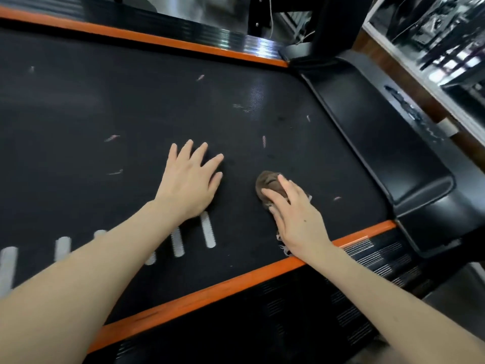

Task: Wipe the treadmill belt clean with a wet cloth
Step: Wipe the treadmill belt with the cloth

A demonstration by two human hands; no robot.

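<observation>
The left hand lies flat on the black belt, fingers spread wide and straight; the right hand presses down on a brown cloth, fingers laid nearly straight over it; the cloth sits bunched on the belt, near the orange edge; small pale bits dot the belt.
</observation>
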